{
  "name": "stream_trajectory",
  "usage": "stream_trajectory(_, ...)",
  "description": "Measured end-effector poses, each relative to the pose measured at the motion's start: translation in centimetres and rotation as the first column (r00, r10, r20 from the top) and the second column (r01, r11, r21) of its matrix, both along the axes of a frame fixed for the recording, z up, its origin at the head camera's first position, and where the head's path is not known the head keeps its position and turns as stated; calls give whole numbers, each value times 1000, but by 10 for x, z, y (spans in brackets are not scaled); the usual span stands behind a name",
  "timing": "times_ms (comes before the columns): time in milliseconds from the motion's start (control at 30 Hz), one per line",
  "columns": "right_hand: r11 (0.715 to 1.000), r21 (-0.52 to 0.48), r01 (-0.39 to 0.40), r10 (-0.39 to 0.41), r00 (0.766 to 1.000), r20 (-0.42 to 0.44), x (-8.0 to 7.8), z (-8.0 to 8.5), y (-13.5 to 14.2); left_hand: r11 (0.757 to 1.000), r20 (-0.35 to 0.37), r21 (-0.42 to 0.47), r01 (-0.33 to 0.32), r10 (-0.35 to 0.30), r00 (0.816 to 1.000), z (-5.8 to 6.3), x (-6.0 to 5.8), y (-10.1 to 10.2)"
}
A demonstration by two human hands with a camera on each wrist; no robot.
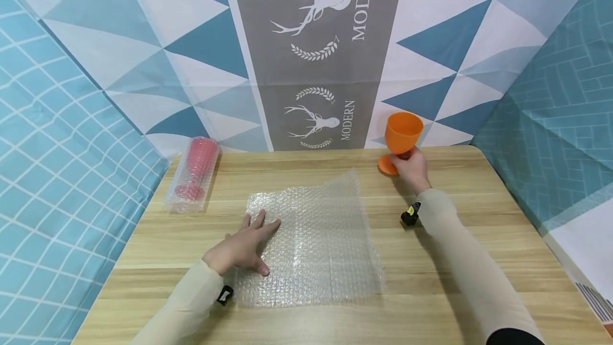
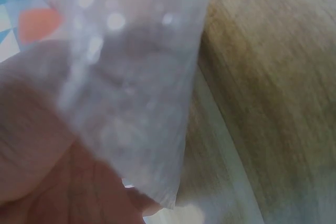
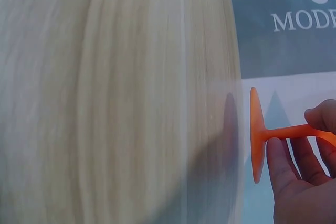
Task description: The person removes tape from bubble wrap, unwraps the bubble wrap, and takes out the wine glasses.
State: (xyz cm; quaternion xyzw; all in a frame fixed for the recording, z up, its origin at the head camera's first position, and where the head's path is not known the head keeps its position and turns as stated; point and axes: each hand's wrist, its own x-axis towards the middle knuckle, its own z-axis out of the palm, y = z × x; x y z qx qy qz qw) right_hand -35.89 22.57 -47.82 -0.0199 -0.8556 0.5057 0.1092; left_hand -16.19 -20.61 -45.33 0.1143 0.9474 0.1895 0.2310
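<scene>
An orange goblet is held by its stem in my right hand, at the back right of the table. In the right wrist view the thumb and fingers pinch the stem, and the round foot stands off the tabletop. A sheet of clear bubble wrap lies spread over the middle of the table. My left hand is on its left edge with fingers spread. Up close in the left wrist view, a loose flap of the wrap covers part of that hand.
A pink goblet-shaped thing wrapped in bubble wrap lies at the back left of the wooden table. Patterned cloth rises behind the table's back edge, with blue cloth along the left side and more on the right.
</scene>
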Motion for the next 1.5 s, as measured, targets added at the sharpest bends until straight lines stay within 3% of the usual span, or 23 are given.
stream_trajectory(700, 991, -28, -129, 128, 990, -53, -13, 0, -40, 1000, 7, -22, 6, -6, 1000, 0, -4, 1)
stream_trajectory(1067, 980, -26, -196, 196, 980, -29, -25, 4, -58, 1000, 7, -15, 1, -1, 1000, 5, -3, 2)
stream_trajectory(1500, 968, 7, -250, 250, 968, -11, -29, 3, -75, 1000, 12, -18, 1, -1, 1000, 1, -2, 0)
